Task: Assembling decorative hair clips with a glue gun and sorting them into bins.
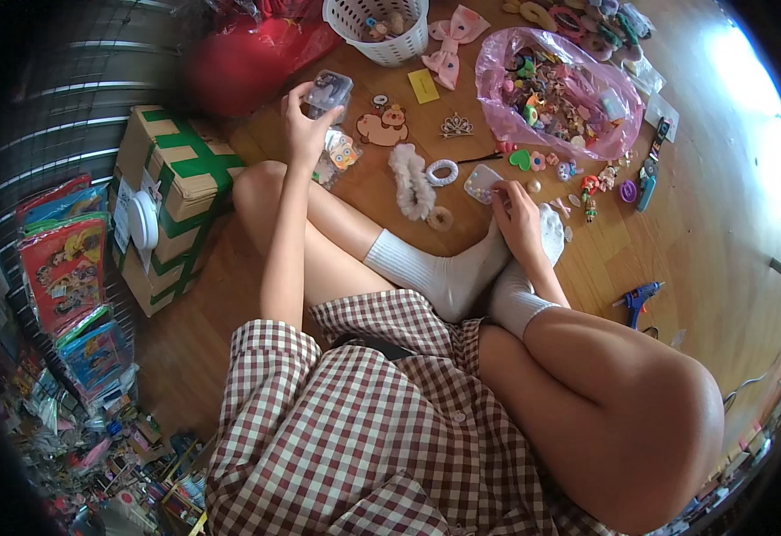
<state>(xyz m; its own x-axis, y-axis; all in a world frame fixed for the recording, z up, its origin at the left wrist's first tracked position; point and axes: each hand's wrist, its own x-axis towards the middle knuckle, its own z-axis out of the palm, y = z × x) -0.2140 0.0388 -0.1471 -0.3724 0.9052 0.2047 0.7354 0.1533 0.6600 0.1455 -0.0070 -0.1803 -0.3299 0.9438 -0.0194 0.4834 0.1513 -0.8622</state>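
Observation:
Held between the thumb and fingers of my left hand (305, 125) is a small clear plastic box (329, 92) with something dark inside. Below it lies an owl-shaped piece (340, 150) in clear wrap. My right hand (521, 219), fingers bent, grips the edge of a small clear case (480, 182) of pastel beads, low over the floor by my socked feet. Between the hands lie a fluffy grey scrunchie (411, 183), a white coiled hair tie (442, 172), a beige ring (440, 218), a tiara charm (456, 126) and a cartoon animal cutout (382, 127).
A pink plastic bag (627, 138) of small charms lies open at the far right, near a white basket (363, 40) and pink bow (448, 45). A blue glue gun (639, 302) rests right of my feet. At left stands a green-taped cardboard box (176, 161) beside a rack of packets (64, 277).

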